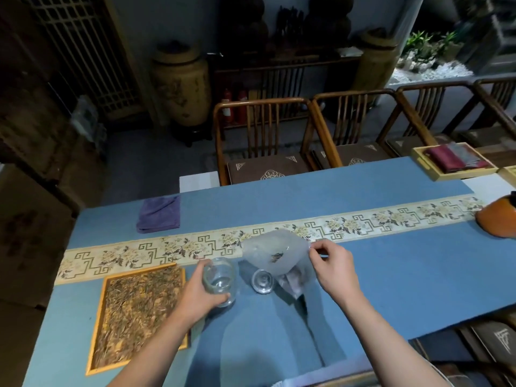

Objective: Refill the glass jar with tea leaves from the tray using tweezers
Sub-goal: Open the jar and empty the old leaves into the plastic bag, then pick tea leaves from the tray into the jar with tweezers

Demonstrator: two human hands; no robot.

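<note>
Glass jar (220,280) is standing lidless beside the tea-leaf tray (139,314) on the counter (391,289), my left hand (199,298) gripping it steady while my right hand (332,268) is pinching a clear plastic bag (275,256), tweezers unseen.

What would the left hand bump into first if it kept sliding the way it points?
The left hand already grips the glass jar. Going on up and right, jar and hand would probably meet the clear plastic bag first, though depth is hard to judge.
</note>
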